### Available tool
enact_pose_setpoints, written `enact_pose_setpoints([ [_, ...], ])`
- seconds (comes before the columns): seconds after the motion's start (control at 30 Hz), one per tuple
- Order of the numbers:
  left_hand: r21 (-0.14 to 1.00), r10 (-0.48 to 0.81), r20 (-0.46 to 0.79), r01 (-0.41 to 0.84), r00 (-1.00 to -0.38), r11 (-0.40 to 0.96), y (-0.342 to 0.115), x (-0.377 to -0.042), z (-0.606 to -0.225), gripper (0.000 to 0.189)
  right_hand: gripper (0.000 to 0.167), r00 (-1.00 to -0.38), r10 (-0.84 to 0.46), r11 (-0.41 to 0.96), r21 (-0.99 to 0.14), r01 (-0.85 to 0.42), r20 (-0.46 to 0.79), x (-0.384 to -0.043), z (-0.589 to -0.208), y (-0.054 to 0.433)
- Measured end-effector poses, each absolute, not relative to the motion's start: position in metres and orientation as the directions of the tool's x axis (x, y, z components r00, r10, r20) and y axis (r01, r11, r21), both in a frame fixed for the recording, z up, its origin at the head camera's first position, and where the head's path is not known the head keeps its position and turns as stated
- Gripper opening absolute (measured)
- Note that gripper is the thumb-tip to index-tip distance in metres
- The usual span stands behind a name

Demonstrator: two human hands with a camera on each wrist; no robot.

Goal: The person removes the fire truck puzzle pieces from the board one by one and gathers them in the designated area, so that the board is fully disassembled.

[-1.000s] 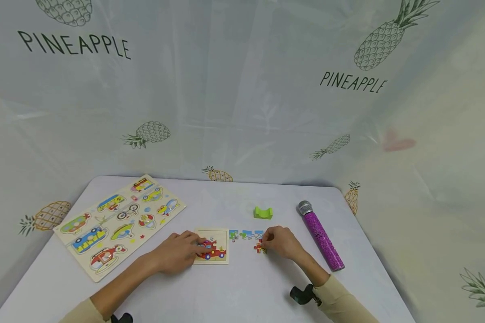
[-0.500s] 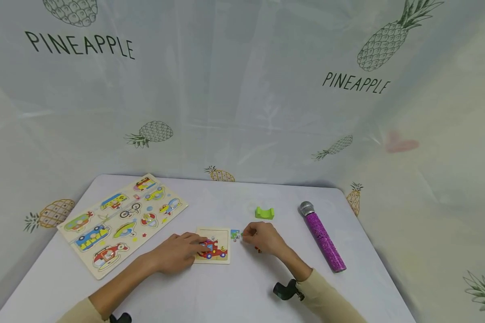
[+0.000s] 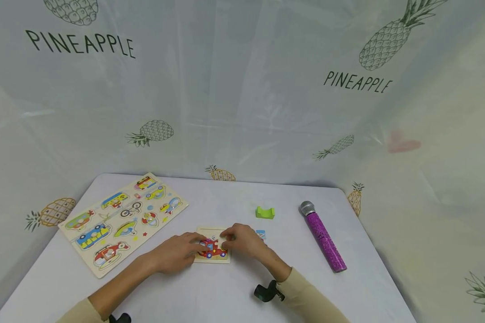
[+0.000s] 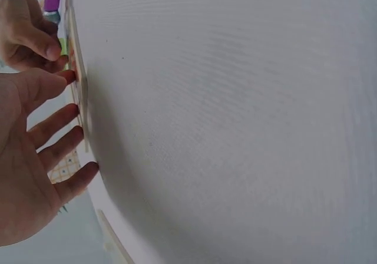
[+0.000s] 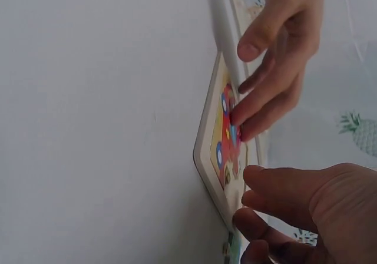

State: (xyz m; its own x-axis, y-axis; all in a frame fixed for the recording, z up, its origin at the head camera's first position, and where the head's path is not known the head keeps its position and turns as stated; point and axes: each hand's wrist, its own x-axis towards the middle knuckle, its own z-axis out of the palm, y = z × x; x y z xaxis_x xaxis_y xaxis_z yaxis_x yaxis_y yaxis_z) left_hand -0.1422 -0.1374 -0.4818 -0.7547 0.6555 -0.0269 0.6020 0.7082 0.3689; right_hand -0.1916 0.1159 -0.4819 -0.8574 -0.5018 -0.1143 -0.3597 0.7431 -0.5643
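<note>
A small wooden puzzle board [image 3: 213, 260] with a red car picture [image 5: 226, 140] lies at the middle of the white table. My left hand [image 3: 178, 253] rests on its left side, fingers extended and fingertips on the car. At the board's right side is my right hand [image 3: 242, 240], thumb and fingertips drawn together in a pinch on a small puzzle piece that the fingers mostly hide. Bare wood shows on the board just under them in the right wrist view. A loose blue puzzle piece [image 3: 261, 234] lies beyond the right hand's knuckles.
At the left lies a large wooden vehicle puzzle board [image 3: 121, 224]. A green curved block [image 3: 265, 212] stands behind the right hand. To the right is a purple glittery microphone [image 3: 325, 240]. A pineapple-print curtain [image 3: 242, 89] hangs behind the table.
My right hand has moved left from the loose pieces to the board's right side, uncovering a blue piece and covering others. My left hand has stayed on the board.
</note>
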Motion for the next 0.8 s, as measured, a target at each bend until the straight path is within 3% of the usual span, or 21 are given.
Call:
enact_pose_setpoints([
  [0.27, 0.389, 0.652, -0.042, 0.589, -0.757, 0.709, -0.139, -0.141, -0.482, 0.041, 0.030, -0.850, -0.511, 0.757, -0.535, -0.375, -0.128, -0.185, -0.483, 0.106],
  [0.8, 0.319, 0.673, -0.054, 0.625, -0.738, 0.712, -0.138, -0.141, -0.481, 0.044, 0.023, -0.855, -0.507, 0.760, -0.525, -0.384, -0.107, -0.183, -0.483, 0.104],
])
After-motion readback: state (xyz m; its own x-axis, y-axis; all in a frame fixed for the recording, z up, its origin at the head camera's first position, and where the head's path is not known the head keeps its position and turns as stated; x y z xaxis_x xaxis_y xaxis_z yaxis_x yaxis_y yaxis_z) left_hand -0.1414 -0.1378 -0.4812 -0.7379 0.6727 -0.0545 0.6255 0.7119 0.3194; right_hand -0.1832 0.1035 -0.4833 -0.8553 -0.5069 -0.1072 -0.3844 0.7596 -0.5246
